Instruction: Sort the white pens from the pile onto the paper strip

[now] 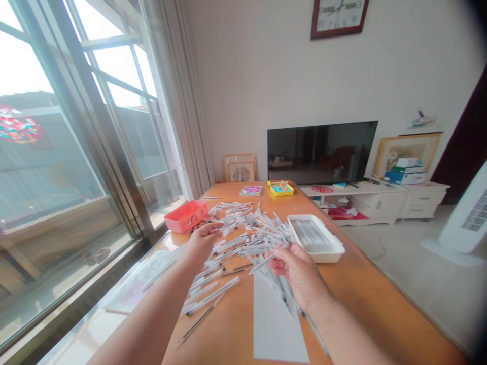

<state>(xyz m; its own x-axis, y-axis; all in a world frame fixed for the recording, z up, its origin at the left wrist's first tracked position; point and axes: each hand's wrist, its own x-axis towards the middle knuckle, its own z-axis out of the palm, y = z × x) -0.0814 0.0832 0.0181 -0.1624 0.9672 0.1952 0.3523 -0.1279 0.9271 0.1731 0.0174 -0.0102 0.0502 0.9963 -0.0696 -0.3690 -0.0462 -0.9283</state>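
Note:
A big heap of white pens [243, 235] covers the middle of the orange wooden table [365, 309]. My left hand [203, 241] reaches over the heap's left side, fingers curled and pinched on a white pen. Closer to me, my right hand [299, 274] is closed on one white pen [266, 259] that points up and right, and several more pens stick out under its palm. Just right of the heap stands a white tray [315, 237] with pens lying in it. A white sheet of paper [276, 319] lies under my right wrist.
A pink basket [186, 215] sits at the table's left edge by the window. A yellow box [280, 189] and a small book [250, 190] lie at the far end. Beyond are a TV [321, 151], a low white cabinet and, to the right, a white fan.

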